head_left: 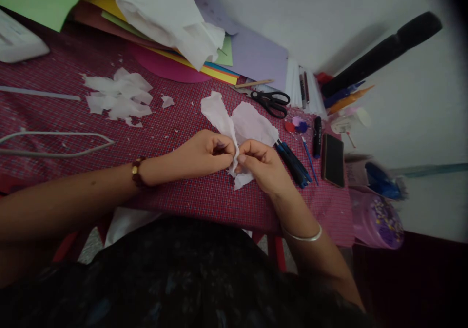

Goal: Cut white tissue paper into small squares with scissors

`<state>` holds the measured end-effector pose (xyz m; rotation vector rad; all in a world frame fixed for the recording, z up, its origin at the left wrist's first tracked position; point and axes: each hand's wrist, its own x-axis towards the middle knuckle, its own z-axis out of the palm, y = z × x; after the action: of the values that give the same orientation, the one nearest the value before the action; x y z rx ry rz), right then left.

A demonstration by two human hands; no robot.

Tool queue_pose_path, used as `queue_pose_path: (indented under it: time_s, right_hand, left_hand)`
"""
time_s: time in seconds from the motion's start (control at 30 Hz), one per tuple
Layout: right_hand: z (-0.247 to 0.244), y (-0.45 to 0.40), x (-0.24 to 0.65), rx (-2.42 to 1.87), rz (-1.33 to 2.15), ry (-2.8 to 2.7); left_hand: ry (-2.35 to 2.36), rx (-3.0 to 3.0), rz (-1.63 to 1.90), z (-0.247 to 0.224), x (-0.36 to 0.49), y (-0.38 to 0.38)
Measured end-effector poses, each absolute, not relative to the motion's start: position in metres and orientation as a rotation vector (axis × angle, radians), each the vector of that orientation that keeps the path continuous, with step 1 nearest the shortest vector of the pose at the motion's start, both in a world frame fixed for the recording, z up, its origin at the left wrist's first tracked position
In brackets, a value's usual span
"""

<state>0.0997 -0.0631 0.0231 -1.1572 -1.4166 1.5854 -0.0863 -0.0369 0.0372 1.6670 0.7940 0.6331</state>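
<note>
Between my two hands is a strip of white tissue paper [216,109], gathered and twisted in its middle, with its upper end loose and flared. My left hand [215,153] is closed in a pinch on the twisted part from the left. From the right, my right hand [263,164] pinches the same strip with thumb and forefinger. Another piece of thin white paper [252,122] lies flat just beyond my right hand. Dark blue pliers [294,164] rest beside that hand, partly covered by it or the paper. A pile of torn white paper pieces [119,96] lies to the left.
Black-handled scissors [272,103], a thin blue brush [309,160], a black marker [317,137] and a phone [333,160] lie at right. Colored sheets and crumpled white paper [164,13] are at the back. A bent white wire [54,134] lies left. A wall borders the right.
</note>
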Motion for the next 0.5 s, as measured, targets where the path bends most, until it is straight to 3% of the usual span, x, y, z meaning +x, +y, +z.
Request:
queue_pose_path:
  time_s: [0.5]
  right_hand:
    - [0.0244,-0.0632,0.0994,-1.156,1.476,-1.487]
  left_hand:
    - [0.832,1.623,0.609,0.0354,-0.0881,-0.0361]
